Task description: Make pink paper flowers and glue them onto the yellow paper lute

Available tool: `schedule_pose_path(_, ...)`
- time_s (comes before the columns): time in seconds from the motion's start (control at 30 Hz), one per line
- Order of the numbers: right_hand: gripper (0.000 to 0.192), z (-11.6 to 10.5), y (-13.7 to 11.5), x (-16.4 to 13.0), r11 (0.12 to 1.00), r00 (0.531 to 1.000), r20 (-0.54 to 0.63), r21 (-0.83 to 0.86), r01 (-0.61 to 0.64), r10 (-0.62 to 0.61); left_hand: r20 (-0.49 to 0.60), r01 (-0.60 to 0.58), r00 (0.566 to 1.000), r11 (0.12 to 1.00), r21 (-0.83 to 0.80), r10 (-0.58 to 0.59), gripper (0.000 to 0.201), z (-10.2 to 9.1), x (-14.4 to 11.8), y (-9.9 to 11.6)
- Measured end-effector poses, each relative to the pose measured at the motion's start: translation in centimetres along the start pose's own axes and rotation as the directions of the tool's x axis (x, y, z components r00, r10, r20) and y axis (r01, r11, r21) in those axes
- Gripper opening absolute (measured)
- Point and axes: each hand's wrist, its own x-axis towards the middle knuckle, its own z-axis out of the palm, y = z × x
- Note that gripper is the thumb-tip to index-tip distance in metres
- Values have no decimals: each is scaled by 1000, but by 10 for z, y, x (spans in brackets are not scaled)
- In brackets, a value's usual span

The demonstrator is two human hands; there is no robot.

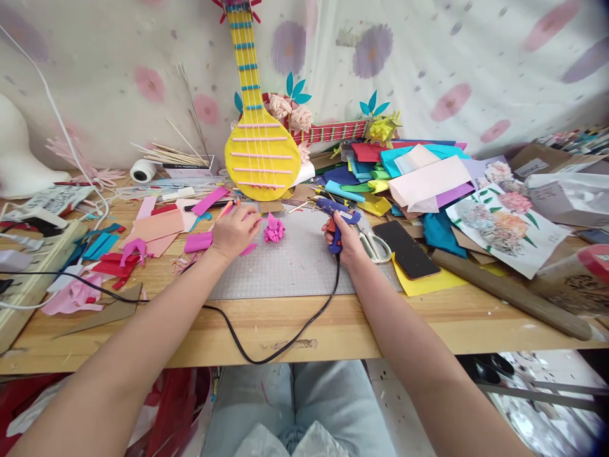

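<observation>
My right hand (344,235) is wrapped around the handle of a blue glue gun (337,219), which has an orange trigger and a black cord. Palm down over the left part of the grey cutting mat (290,273), my left hand (236,230) has its fingers loosely bent and apart, with nothing visible in them. Magenta paper pieces (198,242) lie beside and partly under it. A crumpled magenta paper flower (274,228) sits on the mat between my hands. White-handled scissors (373,244) rest just right of the glue gun.
A yellow paper-covered toy lute (262,155) stands upright at the back. Coloured paper sheets (428,178) pile up behind a black phone (406,249). A wooden rod (514,295) lies at right, a power strip (38,285) at left. The black cord (266,360) loops over the table's front edge.
</observation>
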Motion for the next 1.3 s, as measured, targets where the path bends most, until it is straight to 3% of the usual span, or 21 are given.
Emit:
schedule_pose_path(0.17,46,0,0,1,1000,1000,4,-1,-11,11,62,-252,967,964,83,247,16,12,6,-9)
schedule_pose_path(0.37,46,2,-1,1,1000,1000,18,19,-23,23,73,-355,934,932,78,350,17,18,10,-12)
schedule_pose_path(0.53,46,2,-2,0,999,999,27,31,-30,29,127,-343,931,939,-6,341,19,20,8,-12)
schedule_pose_path(0.77,46,3,-2,0,999,999,27,21,-37,37,302,-208,923,969,-133,240,23,14,10,-8)
schedule_pose_path(1.0,46,3,-2,0,999,999,14,14,-45,45,303,-154,927,961,-229,221,32,3,7,-8)
schedule_pose_path(1.1,46,2,-2,1,998,999,22,40,-50,49,249,-34,964,972,-232,93,46,2,8,-11)
schedule_pose_path(1.17,46,2,-2,1,997,998,28,55,-59,58,207,178,970,955,-236,-129,44,5,13,-13)
schedule_pose_path(1.23,47,2,-2,1,996,998,27,61,-62,60,223,441,894,850,-288,-389,37,12,22,-13)
schedule_pose_path(1.3,46,2,-3,1,997,998,24,56,-53,52,338,645,763,681,-345,-551,39,18,32,-12)
